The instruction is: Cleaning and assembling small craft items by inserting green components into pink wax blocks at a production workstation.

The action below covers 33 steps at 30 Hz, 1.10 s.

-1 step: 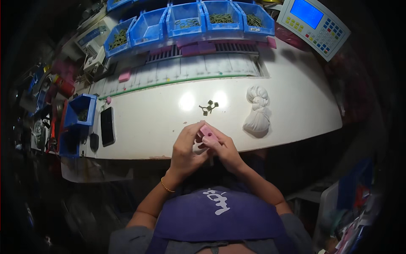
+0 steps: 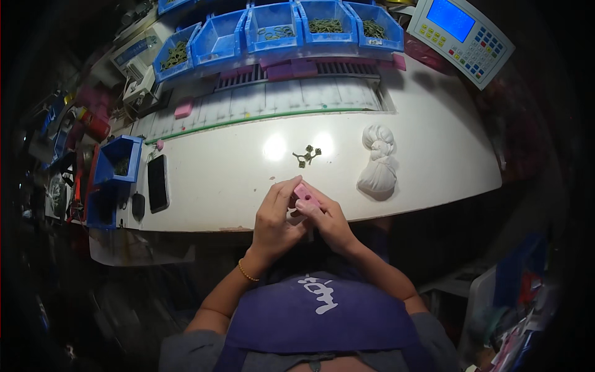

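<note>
Almost nothing moved since earlier frame. Pink block (image 2: 303, 191) at frame centre: right fingers (image 2: 310, 210) gripping it, left fingers (image 2: 285, 190) curled against its left side, grip unclear.

Pink block: here it is, a small, matte pink piece (image 2: 306, 193), longer than it is wide, cupped between two bare hands.
Dark spot: one round mark, maybe a hole, sits on the upward face.
Tilt: the long side slants, far end to the left, near end to the right.
Grip: left hand (image 2: 276, 214) closes on its left side, right hand (image 2: 331, 222) on its right, thumb pressing near the spot.
Underside: hidden by fingers.
</note>
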Motion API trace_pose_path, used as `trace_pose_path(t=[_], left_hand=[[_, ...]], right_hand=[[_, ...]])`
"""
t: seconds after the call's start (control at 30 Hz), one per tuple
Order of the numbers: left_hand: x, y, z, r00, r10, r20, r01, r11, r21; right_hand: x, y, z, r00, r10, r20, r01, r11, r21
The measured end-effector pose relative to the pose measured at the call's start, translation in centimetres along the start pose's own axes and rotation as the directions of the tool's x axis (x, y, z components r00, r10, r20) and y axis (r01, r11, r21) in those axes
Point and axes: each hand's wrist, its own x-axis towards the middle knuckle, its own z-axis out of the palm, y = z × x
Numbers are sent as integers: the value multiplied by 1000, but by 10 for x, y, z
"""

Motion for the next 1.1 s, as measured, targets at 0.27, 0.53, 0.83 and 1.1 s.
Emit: trace_pose_path(t=[0.27, 0.53, 0.83, 1.1], left_hand=[[-18, -12, 6, 999, -49, 10, 49, 996, -78], [-25, -28, -12, 867, -469, 168, 456, 613, -645], [-5, -41, -58, 914, -385, 129, 384, 923, 33], [19, -37, -44, 763, -404, 505, 626, 654, -424]], right_hand=[[-10, 0, 9, 993, -41, -113, 49, 997, 67], [0, -1, -16, 971, -121, -204, 36, 926, -375], [3, -4, -21, 972, -19, -234, -107, 851, -514], [6, -7, -26, 990, -124, -70, 51, 768, -638]])
